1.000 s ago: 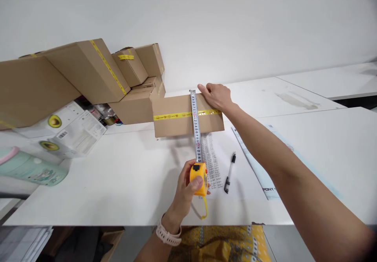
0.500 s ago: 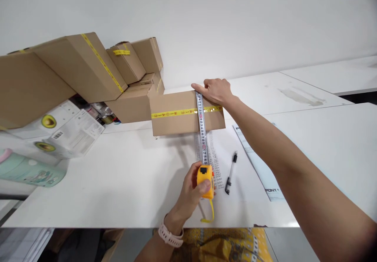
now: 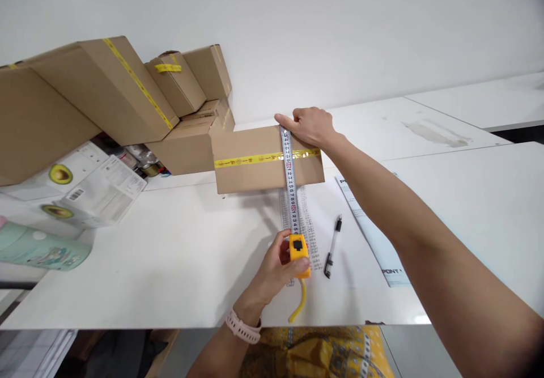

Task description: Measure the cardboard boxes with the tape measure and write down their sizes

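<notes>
My left hand (image 3: pixel 276 267) is closed round the case of a yellow tape measure (image 3: pixel 299 259), thumb on its side, with a yellow strap hanging below. The silver blade (image 3: pixel 290 182) runs up from the case across a cardboard box (image 3: pixel 250 174) banded with yellow tape. At the box's far top edge, my right hand (image 3: pixel 312 126) grips the box, its thumb lying by the end of the blade. Its other fingers curl over the back and are partly hidden. The box is held above a paper of handwritten figures (image 3: pixel 312 236).
Several cardboard boxes (image 3: pixel 127 94) are stacked at the left, by white avocado-print cartons (image 3: pixel 97 188) and a green bottle (image 3: pixel 46 245). A black-capped pen (image 3: pixel 332 247) lies on the paper. A light-blue booklet (image 3: pixel 374 230) is under my right forearm. The white table's front edge (image 3: pixel 170 328) is near me.
The tape case in my left hand has turned slightly and shifted a little right. My right hand keeps its grip on the box. The whole view has moved slightly.
</notes>
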{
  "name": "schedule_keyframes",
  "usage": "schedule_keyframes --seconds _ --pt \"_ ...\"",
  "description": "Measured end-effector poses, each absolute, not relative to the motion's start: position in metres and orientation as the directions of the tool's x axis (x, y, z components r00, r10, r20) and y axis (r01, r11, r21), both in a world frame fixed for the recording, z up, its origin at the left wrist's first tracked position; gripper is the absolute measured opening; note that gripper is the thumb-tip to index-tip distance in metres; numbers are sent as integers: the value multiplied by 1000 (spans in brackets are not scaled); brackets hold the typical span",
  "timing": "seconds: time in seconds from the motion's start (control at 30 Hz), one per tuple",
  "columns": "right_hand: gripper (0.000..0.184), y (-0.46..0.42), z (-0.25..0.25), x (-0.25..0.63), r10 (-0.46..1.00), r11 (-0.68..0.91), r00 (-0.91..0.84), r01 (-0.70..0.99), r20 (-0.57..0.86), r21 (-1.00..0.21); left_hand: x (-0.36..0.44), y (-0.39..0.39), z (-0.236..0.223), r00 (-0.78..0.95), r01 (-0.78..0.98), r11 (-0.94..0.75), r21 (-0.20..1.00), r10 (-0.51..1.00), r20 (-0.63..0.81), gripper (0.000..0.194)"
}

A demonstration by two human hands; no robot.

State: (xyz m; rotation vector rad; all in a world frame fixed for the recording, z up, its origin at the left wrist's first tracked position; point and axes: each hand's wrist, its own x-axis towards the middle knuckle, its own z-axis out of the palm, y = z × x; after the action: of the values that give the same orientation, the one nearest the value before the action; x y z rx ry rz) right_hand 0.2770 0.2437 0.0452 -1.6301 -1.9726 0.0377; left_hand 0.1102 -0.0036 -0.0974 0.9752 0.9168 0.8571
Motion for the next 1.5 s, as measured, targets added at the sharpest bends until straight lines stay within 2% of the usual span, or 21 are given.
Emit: schedule_keyframes --seconds 0.27,0.5,0.8,1.03,1.13,1.27,1.37,1.43,1.5 --pt "68 243 40 278 885 283 -93 884 455 -371 109 -2 -105 342 -211 383 899 891 -299 64" --pt "69 237 42 276 896 262 -81 891 437 -372 110 0 -104 329 -217 411 886 885 -330 68" --pt "80 241 34 279 862 333 -102 854 497 -401 100 -32 -99 342 -219 240 946 927 -156 71" --pt "78 219 20 278 826 327 -106 891 554 -316 67 -71 -117 182 -161 103 982 981 -73 81" --pt "75 184 3 277 827 271 -62 915 559 -299 59 -79 -127 167 -134 113 985 982 -90 81" --pt "62 139 -28 277 866 226 -61 933 497 -279 57 -86 -133 197 -151 164 975 971 -133 79" --pt "55 123 -41 280 894 210 -40 918 447 -338 58 -93 -130 229 -115 171 979 963 -141 79" --pt "57 114 -37 283 904 208 8 865 428 -457 57 -100 -126 284 -58 181 982 946 -158 79" --pt "64 101 -23 287 914 223 69 738 399 -637 56 -109 -122 345 31 184 982 920 -184 80"
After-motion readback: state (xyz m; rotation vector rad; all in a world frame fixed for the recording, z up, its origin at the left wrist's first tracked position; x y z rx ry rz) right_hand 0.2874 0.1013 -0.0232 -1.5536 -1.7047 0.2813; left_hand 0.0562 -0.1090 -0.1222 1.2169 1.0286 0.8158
